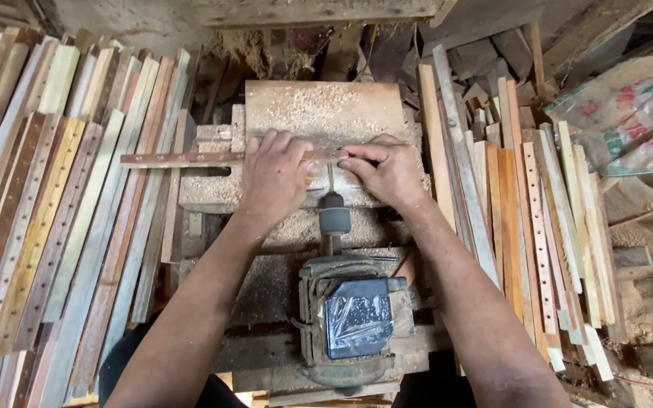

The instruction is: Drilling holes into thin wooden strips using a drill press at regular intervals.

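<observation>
A thin wooden slat (175, 159) with a row of small holes lies crosswise on a sawdust-covered wooden platform (325, 109). My left hand (275, 175) presses down on the slat near its middle. My right hand (387, 170) grips the slat's right end, fingertips pinching it. Between my hands a drill bit (331, 178) points at the slat's edge, held in a dark chuck (334, 217) on the shaft of an electric motor (357, 317) partly wrapped in plastic.
Many long slats (47, 219) lie stacked on the left, some with hole rows. More drilled slats (538, 227) lie on the right. A printed woven sack (632, 121) sits at the upper right. Wood offcuts (485, 57) and sawdust fill the back.
</observation>
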